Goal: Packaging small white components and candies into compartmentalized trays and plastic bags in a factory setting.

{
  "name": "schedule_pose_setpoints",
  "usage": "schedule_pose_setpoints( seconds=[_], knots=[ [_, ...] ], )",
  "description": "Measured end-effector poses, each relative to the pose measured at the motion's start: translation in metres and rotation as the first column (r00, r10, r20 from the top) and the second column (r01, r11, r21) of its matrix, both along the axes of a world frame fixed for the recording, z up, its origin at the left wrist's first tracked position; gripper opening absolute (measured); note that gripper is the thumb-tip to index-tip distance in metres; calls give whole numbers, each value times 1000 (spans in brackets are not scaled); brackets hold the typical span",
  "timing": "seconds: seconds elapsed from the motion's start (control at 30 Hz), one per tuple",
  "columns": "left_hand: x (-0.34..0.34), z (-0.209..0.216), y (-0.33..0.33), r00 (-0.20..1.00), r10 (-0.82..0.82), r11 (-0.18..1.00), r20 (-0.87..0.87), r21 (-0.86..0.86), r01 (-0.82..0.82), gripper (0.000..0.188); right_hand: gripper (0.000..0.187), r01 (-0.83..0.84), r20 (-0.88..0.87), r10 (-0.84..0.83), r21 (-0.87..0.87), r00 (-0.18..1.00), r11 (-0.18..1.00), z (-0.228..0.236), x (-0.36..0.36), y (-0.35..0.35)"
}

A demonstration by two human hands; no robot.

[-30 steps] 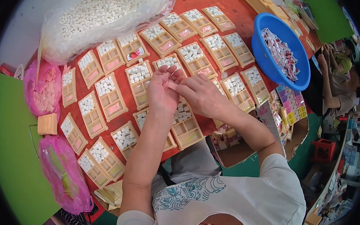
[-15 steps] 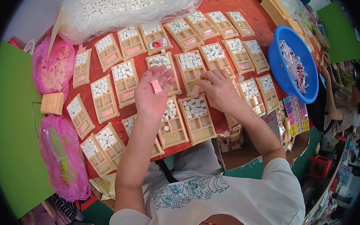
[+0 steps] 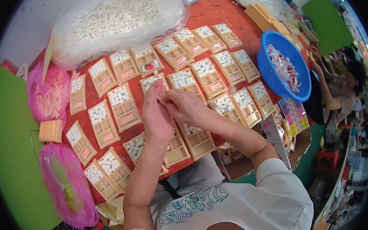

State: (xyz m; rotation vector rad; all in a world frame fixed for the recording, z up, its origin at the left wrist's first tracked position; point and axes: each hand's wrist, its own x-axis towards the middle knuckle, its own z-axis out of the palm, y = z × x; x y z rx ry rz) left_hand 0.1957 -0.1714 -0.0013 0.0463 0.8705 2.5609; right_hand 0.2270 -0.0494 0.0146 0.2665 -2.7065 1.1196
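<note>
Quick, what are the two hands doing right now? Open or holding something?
Left hand: fingers curled against the right hand above the trays; whether it holds anything cannot be told.
Right hand: fingertips pinched together at the left hand; what it grips cannot be told.

red table (image 3: 223,7) beside green boards (image 3: 10,167), cluttered floor.

Glossy blue plastic basin (image 3: 269,67), crinkly clear plastic bag (image 3: 115,22), matt cardboard trays (image 3: 124,107)

I see rows of small trays (image 3: 124,107) spread across the table (image 3: 223,7). A big bag of pieces (image 3: 115,22) lies behind them, a bowl (image 3: 274,73) to their right, two smaller bags (image 3: 48,96) left.
</note>
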Motion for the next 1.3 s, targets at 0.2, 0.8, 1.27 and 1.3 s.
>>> schedule_pose_setpoints(
  seconds=[0.2,0.8,1.27,1.3],
  knots=[
    [11,19,12,997,-77,991,-4,-106,76,43,7,319,-286,-303,7,909,948,2,30,114],
    [29,25,-55,984,-138,961,-111,-255,106,40,40,589,-160,-623,563,766,579,-19,77,226],
    [51,38,-191,812,-11,374,-583,-756,-538,12,8,392,-302,-312,256,901,884,1,96,160],
    [58,51,-208,815,22,323,-579,-767,-554,11,9,381,-283,-312,238,907,894,5,97,148]
  ],
)
